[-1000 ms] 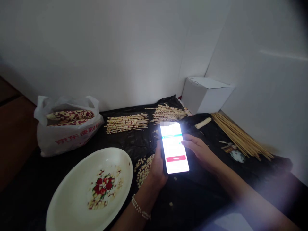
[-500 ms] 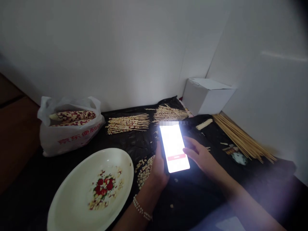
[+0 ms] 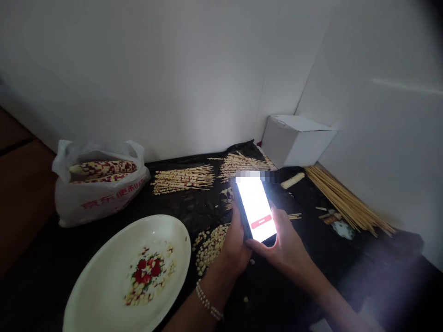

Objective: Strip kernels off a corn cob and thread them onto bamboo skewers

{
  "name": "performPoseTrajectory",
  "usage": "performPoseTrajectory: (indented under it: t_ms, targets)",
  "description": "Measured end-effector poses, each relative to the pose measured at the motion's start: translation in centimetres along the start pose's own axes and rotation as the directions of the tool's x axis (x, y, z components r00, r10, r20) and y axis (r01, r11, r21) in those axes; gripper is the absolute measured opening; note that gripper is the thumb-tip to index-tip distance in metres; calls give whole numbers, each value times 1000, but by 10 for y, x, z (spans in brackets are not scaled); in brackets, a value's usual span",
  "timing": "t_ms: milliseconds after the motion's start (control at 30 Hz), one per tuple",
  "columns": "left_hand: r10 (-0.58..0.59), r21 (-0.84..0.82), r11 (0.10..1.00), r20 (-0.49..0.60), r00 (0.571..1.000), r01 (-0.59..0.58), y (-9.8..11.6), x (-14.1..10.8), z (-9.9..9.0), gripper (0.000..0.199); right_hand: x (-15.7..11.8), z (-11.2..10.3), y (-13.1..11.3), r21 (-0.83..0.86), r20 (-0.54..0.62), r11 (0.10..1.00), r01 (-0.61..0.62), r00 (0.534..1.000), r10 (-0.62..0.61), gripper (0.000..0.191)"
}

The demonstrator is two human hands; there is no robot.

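Note:
A smartphone [image 3: 256, 207] with a glaring white screen and a red bar low on it is held up over the black sheet. My left hand [image 3: 237, 242] is closed along its left side. My right hand [image 3: 285, 240] grips the lower right corner, its thumb along the bottom edge. Just left of the hands lies a pile of loose corn kernels [image 3: 210, 246]. Beyond the phone are skewers threaded with kernels, one bundle [image 3: 183, 179] to the left and another [image 3: 242, 165] partly behind the phone.
A white oval dish [image 3: 97, 286] with some kernels stands at front left. Behind it, a plastic bag [image 3: 100, 198] holds speckled corn cobs [image 3: 104, 167]. A white box [image 3: 294, 140], a bare cob [image 3: 292, 180] and a bundle of bare sticks [image 3: 346, 198] lie at the right.
The phone has moved slightly right and tilted more. My right hand has shifted from touching the screen's right edge to gripping the phone's lower right corner.

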State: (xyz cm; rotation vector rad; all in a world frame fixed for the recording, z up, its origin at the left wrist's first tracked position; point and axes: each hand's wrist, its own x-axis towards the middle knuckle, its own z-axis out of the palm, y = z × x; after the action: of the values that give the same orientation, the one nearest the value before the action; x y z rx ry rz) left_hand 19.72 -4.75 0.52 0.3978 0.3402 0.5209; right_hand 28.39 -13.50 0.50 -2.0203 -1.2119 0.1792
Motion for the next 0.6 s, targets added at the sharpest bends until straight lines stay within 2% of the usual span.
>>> performPoseTrajectory:
  t_ms: [133, 400, 600]
  targets:
    - [6, -14, 1000, -13, 1000, -6, -1, 1, -1, 62, 0, 1, -1, -39, -6, 999, -13, 1000, 13, 104]
    - [39, -82, 996, -4, 999, -40, -1, 6, -8, 65, -3, 12, 0, -59, -121, 993, 100, 987, -107, 92]
    - [58, -111, 992, 26, 998, -55, 1, 4, -8, 65, -6, 17, -5, -160, -185, 982, 100, 974, -130, 104]
